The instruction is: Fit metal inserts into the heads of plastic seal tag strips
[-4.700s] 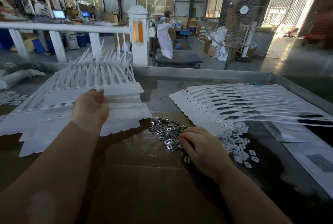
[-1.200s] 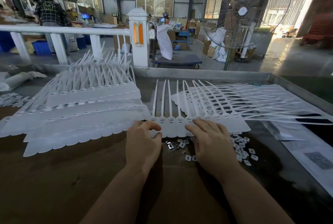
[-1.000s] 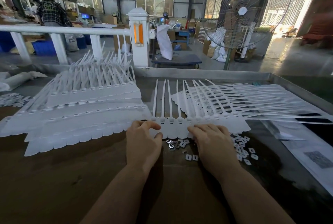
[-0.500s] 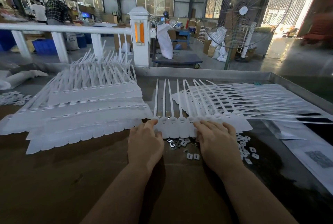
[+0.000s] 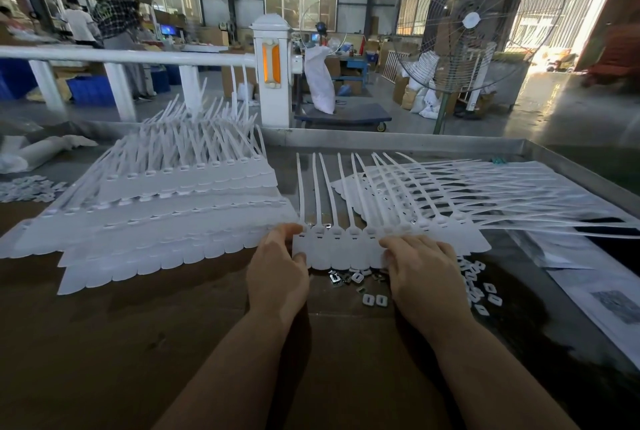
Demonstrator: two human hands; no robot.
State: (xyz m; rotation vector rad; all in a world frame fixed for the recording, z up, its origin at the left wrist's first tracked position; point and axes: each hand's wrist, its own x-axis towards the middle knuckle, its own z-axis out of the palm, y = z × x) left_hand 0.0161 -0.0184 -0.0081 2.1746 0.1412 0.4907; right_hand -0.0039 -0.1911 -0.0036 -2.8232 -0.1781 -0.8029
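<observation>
1. White plastic sits under both hands: the left hand (image 5: 277, 267) pinches the left end of a strip sheet (image 5: 346, 249) between thumb and fingers, and the right hand (image 5: 420, 270) lies on its middle with fingers spread narrowly and slightly bent, pressing it flat. Whether the right fingertips hold an insert I cannot tell.
2. The sheet lies flat at the table's centre, heads in a row just beyond the fingertips, tails running away from the person.
3. Loose inserts (image 5: 360, 282) lie touching the sheet's near edge, between the hands, more scattered at the right.
4. To do this step well, I judge: keep the left pinch firm so the sheet cannot slide, seat each insert square in its head, and work along the row in order.
5. Edges: the left stack (image 5: 166, 218) lies just beside the left hand; the right pile (image 5: 485, 197) lies under the sheet's far right, its tails fanned out.
6. Open room is the bare table (image 5: 104, 343) near the person; the metal rim (image 5: 415, 144) bounds the far side.
</observation>
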